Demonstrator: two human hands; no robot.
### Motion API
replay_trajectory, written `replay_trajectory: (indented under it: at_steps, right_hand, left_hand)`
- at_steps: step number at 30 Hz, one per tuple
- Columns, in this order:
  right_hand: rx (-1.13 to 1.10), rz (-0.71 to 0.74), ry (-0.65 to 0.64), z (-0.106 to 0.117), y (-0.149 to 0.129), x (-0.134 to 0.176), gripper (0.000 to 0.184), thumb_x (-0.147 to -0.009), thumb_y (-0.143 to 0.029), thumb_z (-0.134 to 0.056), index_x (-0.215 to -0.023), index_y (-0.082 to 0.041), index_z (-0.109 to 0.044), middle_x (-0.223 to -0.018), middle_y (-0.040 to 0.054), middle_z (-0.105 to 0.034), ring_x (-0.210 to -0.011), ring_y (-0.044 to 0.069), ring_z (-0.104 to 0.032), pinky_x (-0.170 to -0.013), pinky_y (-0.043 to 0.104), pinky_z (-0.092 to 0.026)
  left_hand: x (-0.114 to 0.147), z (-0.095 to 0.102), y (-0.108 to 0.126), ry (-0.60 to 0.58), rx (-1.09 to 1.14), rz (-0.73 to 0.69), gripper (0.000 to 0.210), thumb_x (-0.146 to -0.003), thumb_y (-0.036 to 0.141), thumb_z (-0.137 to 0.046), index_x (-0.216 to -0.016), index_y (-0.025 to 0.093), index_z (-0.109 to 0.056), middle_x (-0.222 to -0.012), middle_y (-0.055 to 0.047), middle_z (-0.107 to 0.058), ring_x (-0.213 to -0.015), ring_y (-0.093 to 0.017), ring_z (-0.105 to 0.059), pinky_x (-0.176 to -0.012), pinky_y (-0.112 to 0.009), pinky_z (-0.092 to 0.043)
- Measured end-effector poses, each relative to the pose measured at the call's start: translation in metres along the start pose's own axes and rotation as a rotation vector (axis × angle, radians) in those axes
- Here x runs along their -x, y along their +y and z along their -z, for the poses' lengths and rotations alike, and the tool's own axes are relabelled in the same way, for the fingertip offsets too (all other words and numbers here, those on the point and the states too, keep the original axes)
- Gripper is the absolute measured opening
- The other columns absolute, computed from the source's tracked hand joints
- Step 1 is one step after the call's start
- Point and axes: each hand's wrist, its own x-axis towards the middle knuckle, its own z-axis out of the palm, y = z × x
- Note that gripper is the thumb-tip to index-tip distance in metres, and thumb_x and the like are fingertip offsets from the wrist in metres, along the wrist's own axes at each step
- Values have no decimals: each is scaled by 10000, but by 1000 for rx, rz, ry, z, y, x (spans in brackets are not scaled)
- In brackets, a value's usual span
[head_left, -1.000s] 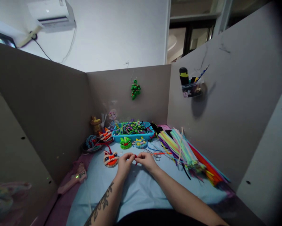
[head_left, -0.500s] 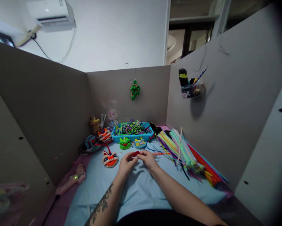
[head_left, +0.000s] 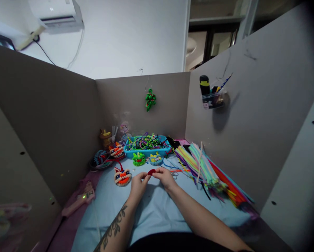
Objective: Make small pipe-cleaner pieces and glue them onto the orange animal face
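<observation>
Between my two hands is a small dark red, flat, roundish piece [head_left: 151, 172], held above the light blue cloth [head_left: 157, 210]. My left hand [head_left: 139, 183] pinches its left edge between thumb and fingers. The right edge is pinched by my right hand [head_left: 165, 177]. Just left of my hands lies an orange and cream lion-head figure [head_left: 122, 177] with a red cord. Beyond them sit a green figure [head_left: 138, 159] and a blue and yellow one [head_left: 156, 159]. Scissors [head_left: 175, 173], partly hidden, lie by my right hand.
A blue basket [head_left: 146, 153] of pipe-cleaner scraps stands at the back. Bundles of coloured pipe cleaners [head_left: 196, 162] lie on the right. A pink glue gun [head_left: 77, 204] with a lit green light rests at left. Grey panels [head_left: 143, 105] enclose three sides.
My left hand has shifted slightly left and down, and more of the red piece shows between my fingers. My right hand stays nearly in place.
</observation>
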Motion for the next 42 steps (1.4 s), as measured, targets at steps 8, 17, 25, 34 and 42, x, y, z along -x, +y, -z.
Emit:
replay_trajectory:
  at_steps: [8, 17, 25, 34, 42]
  right_hand:
    - [50, 53, -33, -3, 2, 1, 194, -566, -311, -693, -594, -131, -625, -507, -31, -532, -508, 96, -439, -528, 228, -324]
    - [31, 41, -34, -3, 2, 1, 180, -570, -292, -688, -572, -133, -602, -496, -43, -507, -498, 87, -415, -522, 223, -304]
    - [-4, 33, -50, -3, 2, 2, 183, -561, -283, -695, -551, -137, -585, -504, -41, -513, -504, 89, -424, -538, 230, -316]
    - [78, 70, -113, -2, 2, 3, 224, -593, -337, -687, -621, -134, -597, -542, -26, -542, -521, 95, -451, -541, 228, -338]
    - [319, 179, -96, 4, -4, 2, 208, -680, -333, -587, -631, -133, -615, -546, -13, -537, -537, 110, -453, -531, 233, -342]
  left_hand:
    - [-4, 1, -7, 39, 4, -55, 206, -718, 354, -554, -721, 170, -648, -714, -39, -653, -687, -183, -572, -633, -276, -415]
    - [-3, 7, -1, 112, -61, -172, 178, -729, 330, -575, -636, 194, -643, -657, -31, -623, -662, -172, -551, -643, -276, -402]
    - [-8, 7, -5, 88, 25, -59, 141, -700, 290, -595, -700, 171, -672, -701, -41, -664, -689, -182, -586, -671, -290, -436]
    - [-10, 8, -8, 65, 74, 33, 254, -735, 374, -533, -661, 145, -613, -627, -24, -609, -638, -164, -538, -595, -256, -392]
    - [-9, 8, -11, -31, 1, -11, 241, -750, 357, -498, -652, 153, -580, -618, -17, -558, -616, -156, -499, -563, -250, -358]
